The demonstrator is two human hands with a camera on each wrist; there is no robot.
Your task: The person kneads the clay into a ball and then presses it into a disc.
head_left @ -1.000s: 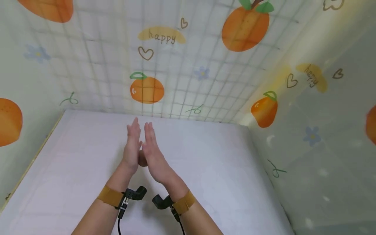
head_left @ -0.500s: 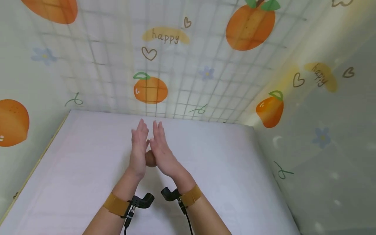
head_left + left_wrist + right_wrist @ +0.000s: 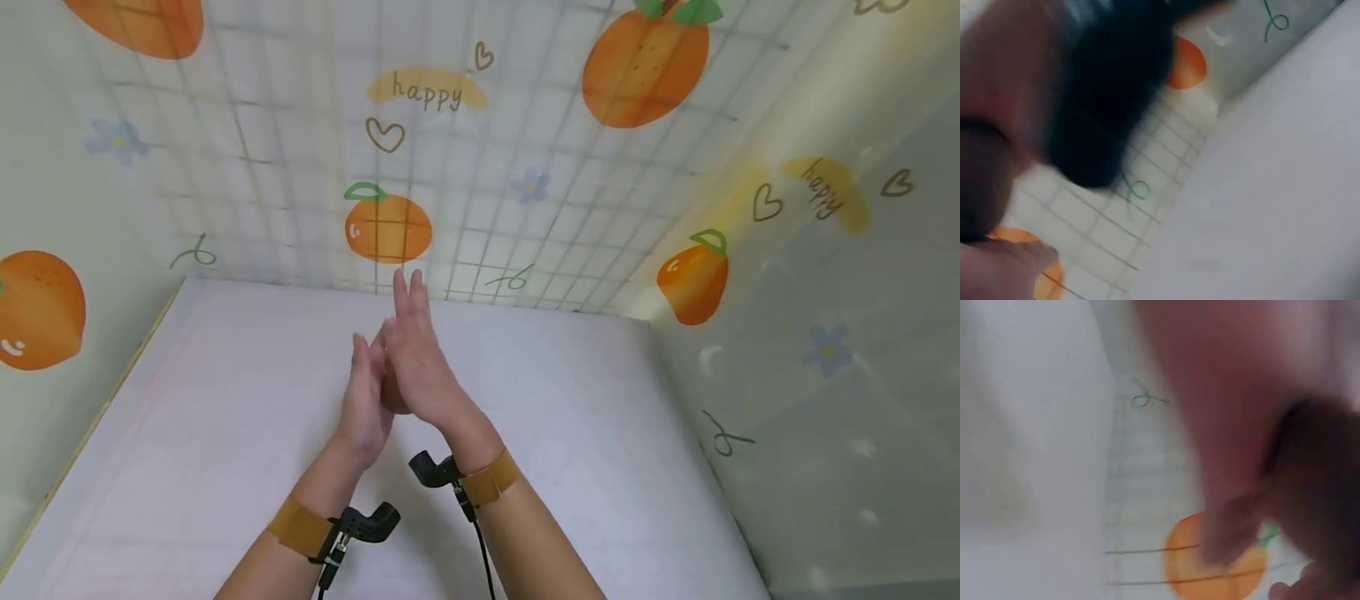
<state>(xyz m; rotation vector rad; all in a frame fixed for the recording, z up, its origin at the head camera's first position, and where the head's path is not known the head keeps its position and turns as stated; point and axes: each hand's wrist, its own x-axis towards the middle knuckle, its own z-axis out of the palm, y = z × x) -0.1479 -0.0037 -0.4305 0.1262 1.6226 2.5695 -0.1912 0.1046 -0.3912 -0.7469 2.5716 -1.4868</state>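
A brown rounded lump point(image 3: 393, 398) sits pressed between two palms in the head view, mostly hidden by them. My left hand point(image 3: 364, 412) lies against its left side, fingers extended and pointing up and away. Against the other side rests my right hand point(image 3: 423, 367), fingers straight and reaching farther forward than the left ones. In the left wrist view the brown lump point(image 3: 984, 187) shows at the left edge with a dark band on it. Blurred in the right wrist view, the lump point(image 3: 1319, 481) appears dark beside a hand.
A white-covered tabletop point(image 3: 540, 433) lies beneath the hands. Behind it hangs a gridded curtain point(image 3: 465, 150) printed with fruit, hearts and "happy", continuing along the right side. Each wrist carries a tan strap point(image 3: 302, 527) and a small black camera point(image 3: 435, 471) with a cable.
The right hand has slid forward along the lump while the left has drawn back, so their fingertips no longer line up. The hands also sit farther right in the head view.
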